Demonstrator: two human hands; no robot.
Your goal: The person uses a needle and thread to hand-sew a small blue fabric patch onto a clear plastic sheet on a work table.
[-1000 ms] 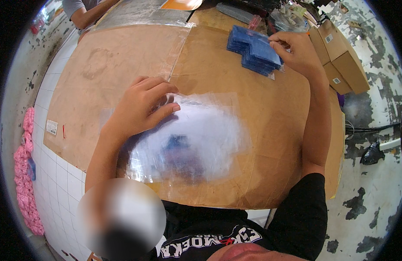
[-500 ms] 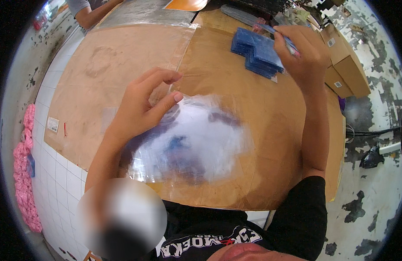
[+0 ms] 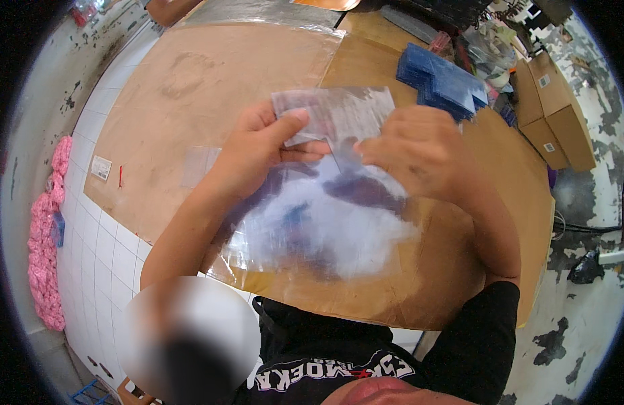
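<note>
A thin clear plastic sheet [image 3: 342, 111] is held up over the table between my hands. My left hand [image 3: 261, 145] grips its left side, thumb on top and fingers underneath. My right hand [image 3: 423, 152] is closed at the sheet's lower right, its fingertips pinching it; motion blurs this hand a little. Whether the sheet is a single layer or a sleeve, I cannot tell. Below lies a shiny, plastic-covered patch [image 3: 319, 233] of the tabletop. Beyond my right hand sits a stack of bluish clear plastic pieces [image 3: 437, 77].
Brown board [image 3: 224, 74] covers the table. A faint clear piece [image 3: 199, 167] lies left of my left forearm, with a white label [image 3: 101, 168] farther left. Cardboard boxes [image 3: 555, 111] and plastic bags [image 3: 489, 47] stand at the right. Part of another person's arm [image 3: 170, 10] shows at the far left.
My right hand has come from beside the bluish stack to the middle with the plastic sheet. My left hand, which was empty, has closed on the sheet's left side.
</note>
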